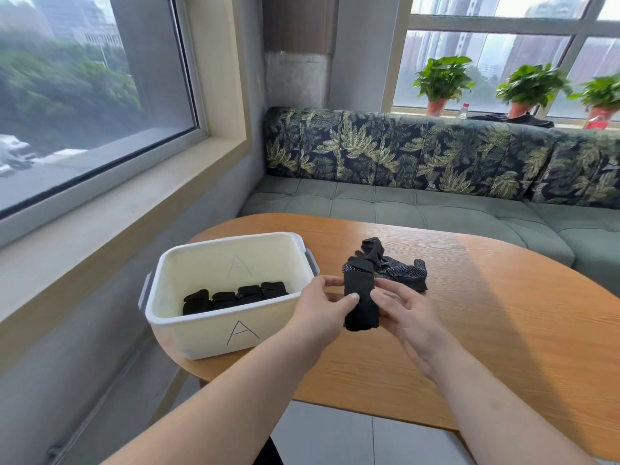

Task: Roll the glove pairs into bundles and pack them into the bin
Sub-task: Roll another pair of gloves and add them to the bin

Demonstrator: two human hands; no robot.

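Left hand: the left hand (322, 308) gripped the black glove pair (360, 302) from its left side, thumb pressed on the front of the fabric.
Right hand: the right hand (407, 317) met the same pair from the right, fingers half curled against it, so both hands held it just above the table (469, 330).
Held pair: it stood roughly upright, a folded band at its top (how far it was rolled could not be told).
Loose gloves: a small heap of dotted black gloves (399, 268) lay on the table just behind the hands.
Bin: the white bin (214, 327), marked with an A, sat at the table's left end, just beside the left hand.
Bundles: four rolled black bundles (235, 297) lay in a row along the bin's near wall.
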